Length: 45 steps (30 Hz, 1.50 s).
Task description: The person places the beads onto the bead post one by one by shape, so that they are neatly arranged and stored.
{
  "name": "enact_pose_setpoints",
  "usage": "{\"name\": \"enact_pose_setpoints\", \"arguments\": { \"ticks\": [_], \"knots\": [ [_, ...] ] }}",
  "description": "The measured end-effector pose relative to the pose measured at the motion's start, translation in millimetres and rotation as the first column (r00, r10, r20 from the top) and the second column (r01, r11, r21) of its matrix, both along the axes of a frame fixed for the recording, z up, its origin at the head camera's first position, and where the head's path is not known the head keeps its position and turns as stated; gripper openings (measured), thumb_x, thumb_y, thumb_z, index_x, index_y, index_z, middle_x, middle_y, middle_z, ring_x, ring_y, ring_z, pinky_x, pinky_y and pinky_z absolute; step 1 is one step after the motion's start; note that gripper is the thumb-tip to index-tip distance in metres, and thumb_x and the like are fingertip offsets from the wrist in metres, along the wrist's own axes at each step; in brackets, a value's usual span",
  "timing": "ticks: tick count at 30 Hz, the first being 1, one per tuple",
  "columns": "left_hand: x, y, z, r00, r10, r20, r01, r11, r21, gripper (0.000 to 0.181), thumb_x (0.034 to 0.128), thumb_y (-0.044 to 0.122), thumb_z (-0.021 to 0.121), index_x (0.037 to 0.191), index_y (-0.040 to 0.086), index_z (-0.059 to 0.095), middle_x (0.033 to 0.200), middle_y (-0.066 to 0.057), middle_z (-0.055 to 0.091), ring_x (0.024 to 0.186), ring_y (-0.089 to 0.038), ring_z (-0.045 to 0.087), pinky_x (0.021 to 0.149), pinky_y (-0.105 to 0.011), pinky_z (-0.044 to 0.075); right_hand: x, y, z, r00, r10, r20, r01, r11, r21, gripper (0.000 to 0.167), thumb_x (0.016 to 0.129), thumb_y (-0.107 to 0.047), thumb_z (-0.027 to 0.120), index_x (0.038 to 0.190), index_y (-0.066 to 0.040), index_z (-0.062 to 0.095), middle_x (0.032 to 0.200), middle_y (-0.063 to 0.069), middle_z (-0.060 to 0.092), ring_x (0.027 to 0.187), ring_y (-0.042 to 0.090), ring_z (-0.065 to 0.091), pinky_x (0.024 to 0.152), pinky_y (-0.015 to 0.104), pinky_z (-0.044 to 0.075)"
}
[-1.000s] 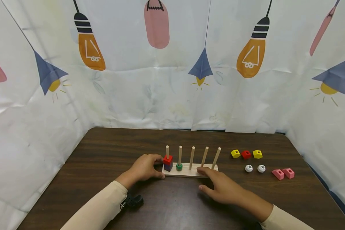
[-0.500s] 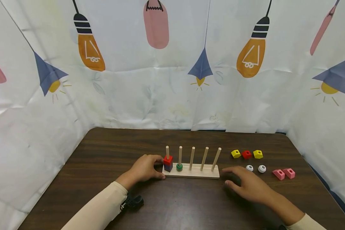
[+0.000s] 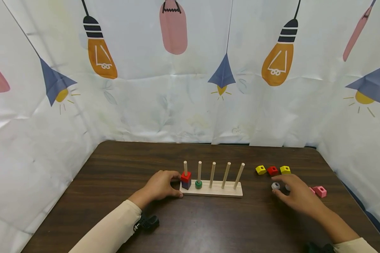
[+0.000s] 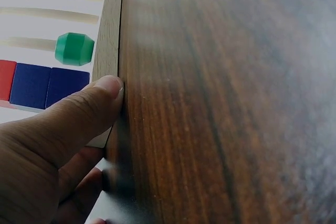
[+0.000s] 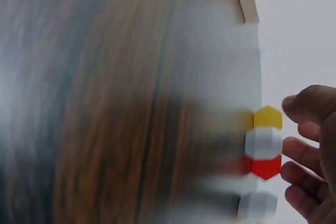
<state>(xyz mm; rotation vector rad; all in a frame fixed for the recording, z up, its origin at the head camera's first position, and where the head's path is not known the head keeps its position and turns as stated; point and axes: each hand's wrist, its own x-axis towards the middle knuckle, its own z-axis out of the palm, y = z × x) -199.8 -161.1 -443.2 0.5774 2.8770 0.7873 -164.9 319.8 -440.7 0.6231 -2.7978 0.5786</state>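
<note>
My left hand (image 3: 159, 184) grips the left end of a wooden peg board (image 3: 215, 191), thumb on its front edge in the left wrist view. On the leftmost peg sit dark blue cubes (image 4: 30, 85) with a red cube (image 3: 185, 177) on top. A green bead (image 3: 198, 184) is at the foot of the second peg; the other three pegs are bare. Over two white beads my right hand (image 3: 299, 195) hovers, thumb and fingers apart. The left white bead (image 3: 275, 186) lies between thumb and fingertips, seemingly untouched; the other white bead (image 3: 287, 188) is partly hidden by the hand.
Behind the right hand a yellow block (image 3: 260, 170), a red block (image 3: 273, 170) and a second yellow block (image 3: 285, 170) stand in a row. Two pink blocks (image 3: 320, 191) lie to its right, one mostly covered. A patterned white curtain (image 3: 177, 112) encloses the brown table (image 3: 130, 154).
My right hand has left the right part of the peg board and moved right to the white beads. The left hand stays at the board's left end.
</note>
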Motion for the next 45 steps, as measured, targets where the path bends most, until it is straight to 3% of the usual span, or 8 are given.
{"name": "enact_pose_setpoints", "arguments": {
  "ticks": [7,18,28,40,45],
  "knots": [
    [1.3,-1.5,-1.4,1.000,-0.020,-0.017,0.020,1.000,0.016,0.056,0.0689,0.037,0.096,0.115,0.013,0.073,0.110,0.001,0.076,0.104,-0.025,0.069,0.090,-0.048,0.053,-4.5,10,-1.8,0.998,-0.011,0.069,0.009,0.999,0.031,0.037,0.082,-0.014,0.087,0.115,-0.005,0.073,0.113,0.009,0.070,0.107,0.033,0.063,0.088,0.056,0.052],
    [0.7,-1.9,-2.1,0.999,-0.031,-0.027,0.031,0.999,0.011,0.057,0.0690,0.039,0.096,0.114,0.014,0.073,0.109,0.001,0.075,0.103,-0.025,0.069,0.089,-0.047,0.053,-8.7,9,-6.4,1.000,-0.020,0.023,0.019,0.998,0.058,0.032,0.080,-0.013,0.088,0.109,-0.010,0.075,0.106,0.004,0.070,0.099,0.026,0.064,0.085,0.053,0.053],
    [-0.2,-1.0,-1.0,0.999,-0.023,-0.025,0.023,1.000,0.008,0.056,0.0690,0.039,0.096,0.114,0.014,0.073,0.109,0.002,0.075,0.104,-0.025,0.069,0.090,-0.047,0.053,-15.3,-5,-3.0,1.000,0.003,0.014,-0.003,0.999,0.040,0.032,0.082,-0.015,0.086,0.110,-0.006,0.073,0.107,0.007,0.072,0.103,0.034,0.066,0.088,0.058,0.051],
    [0.1,-1.8,-1.3,1.000,-0.027,-0.015,0.027,1.000,0.015,0.057,0.0694,0.038,0.096,0.115,0.013,0.073,0.110,0.000,0.075,0.105,-0.026,0.069,0.090,-0.048,0.053,-18.2,-32,24.3,0.996,0.072,-0.050,-0.071,0.997,0.024,0.029,0.080,-0.010,0.087,0.104,-0.009,0.071,0.102,0.003,0.071,0.093,0.027,0.069,0.079,0.050,0.056],
    [0.1,-1.9,-0.8,0.999,-0.030,-0.015,0.030,0.999,0.017,0.057,0.0694,0.039,0.096,0.115,0.013,0.073,0.110,0.000,0.075,0.105,-0.026,0.069,0.090,-0.048,0.053,-15.6,-43,41.4,0.998,0.060,-0.023,-0.060,0.998,0.010,0.028,0.082,-0.011,0.086,0.106,-0.011,0.071,0.100,-0.001,0.070,0.087,0.023,0.067,0.073,0.044,0.055]
  ]
}}
